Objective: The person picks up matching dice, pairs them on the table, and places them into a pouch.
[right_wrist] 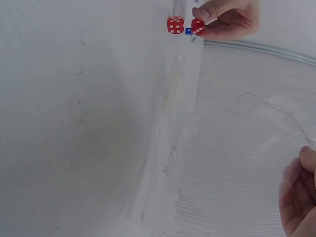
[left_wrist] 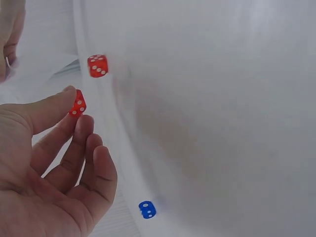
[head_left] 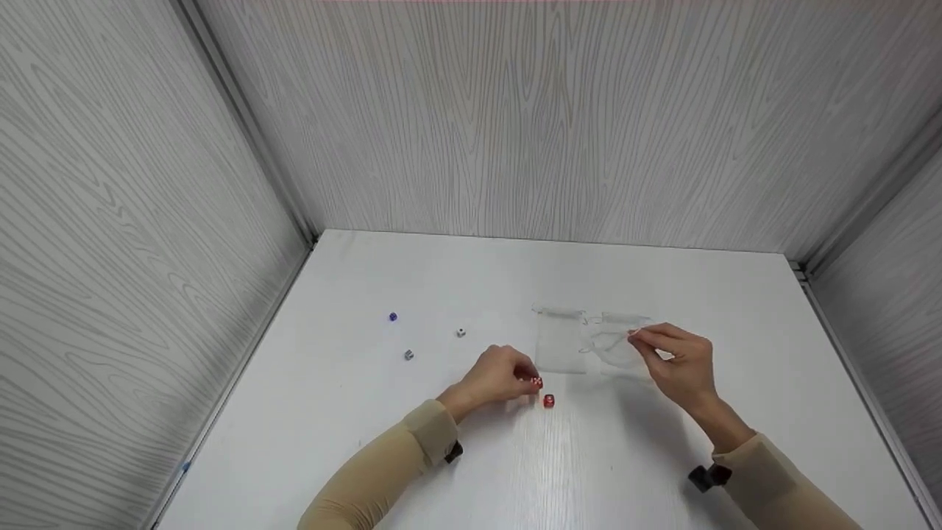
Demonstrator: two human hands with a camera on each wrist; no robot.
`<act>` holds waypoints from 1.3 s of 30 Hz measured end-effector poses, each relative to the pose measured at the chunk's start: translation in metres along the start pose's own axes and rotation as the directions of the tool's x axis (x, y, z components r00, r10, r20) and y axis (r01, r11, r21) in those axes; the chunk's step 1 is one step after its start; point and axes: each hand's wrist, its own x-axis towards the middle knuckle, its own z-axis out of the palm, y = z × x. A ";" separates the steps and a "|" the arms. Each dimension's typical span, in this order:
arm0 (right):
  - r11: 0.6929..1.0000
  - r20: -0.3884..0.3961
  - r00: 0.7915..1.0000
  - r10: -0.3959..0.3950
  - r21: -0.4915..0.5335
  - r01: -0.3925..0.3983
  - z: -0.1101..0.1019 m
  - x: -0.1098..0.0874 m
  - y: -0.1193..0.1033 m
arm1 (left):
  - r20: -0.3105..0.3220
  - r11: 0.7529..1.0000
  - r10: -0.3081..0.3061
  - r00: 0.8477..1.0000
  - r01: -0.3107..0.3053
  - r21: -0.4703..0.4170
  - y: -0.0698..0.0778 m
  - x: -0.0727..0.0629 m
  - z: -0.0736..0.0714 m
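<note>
My left hand (head_left: 503, 374) pinches a red die (left_wrist: 78, 104) with white pips between thumb and fingertips, its other fingers loosely bent. Another red die (head_left: 549, 400) rests on the white table just nearer to me. With thumb and fingertips, my right hand (head_left: 677, 364) holds the thin cord of a sheer white drawstring pouch (right_wrist: 276, 123); the pouch hangs raised beside the hand, partly hidden by it in the head view. A second sheer pouch (head_left: 561, 346) lies flat on the table, between the two hands.
Left of my left hand are a blue die (head_left: 393, 316), a white die (head_left: 461, 333) and a greyish die (head_left: 409, 355), spaced apart on the table (head_left: 471, 280). Wood-grain panels (head_left: 515, 125) stand at the back and along both sides.
</note>
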 end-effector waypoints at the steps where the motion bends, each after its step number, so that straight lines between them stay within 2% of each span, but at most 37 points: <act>1: 1.000 0.004 1.000 -0.002 -0.005 0.002 0.000 0.000 0.000 | -0.006 1.000 0.001 1.000 -0.001 -0.001 0.002 0.001 -0.003; 5: 1.000 0.018 1.000 -0.016 -0.011 0.016 0.001 -0.001 0.000 | -0.033 0.999 0.030 0.999 -0.030 -0.011 0.014 0.004 -0.013; 10: 0.999 0.019 0.999 -0.032 -0.008 0.032 0.003 0.000 -0.002 | -0.057 0.995 0.099 0.994 -0.100 -0.017 0.032 0.008 -0.026; 16: 0.998 0.033 0.998 -0.045 -0.032 0.046 0.005 -0.001 -0.004 | -0.078 0.987 0.160 0.984 -0.161 -0.013 0.051 0.018 -0.033; 21: 0.998 0.045 0.998 -0.051 -0.032 0.052 0.007 -0.002 -0.005 | -0.084 0.980 0.198 0.977 -0.199 -0.005 0.062 0.027 -0.034; 26: 0.998 0.055 0.997 -0.053 -0.037 0.055 0.010 -0.002 -0.005 | -0.095 0.977 0.207 0.974 -0.210 -0.022 0.070 0.034 -0.031; 35: 0.995 0.061 0.995 -0.076 -0.054 0.079 0.012 0.000 -0.010 | -0.115 0.973 0.226 0.967 -0.230 -0.022 0.078 0.043 -0.027; 39: 0.995 0.055 0.995 -0.085 -0.045 0.088 0.012 0.002 -0.010 | -0.138 0.967 0.252 0.958 -0.255 -0.009 0.078 0.044 -0.025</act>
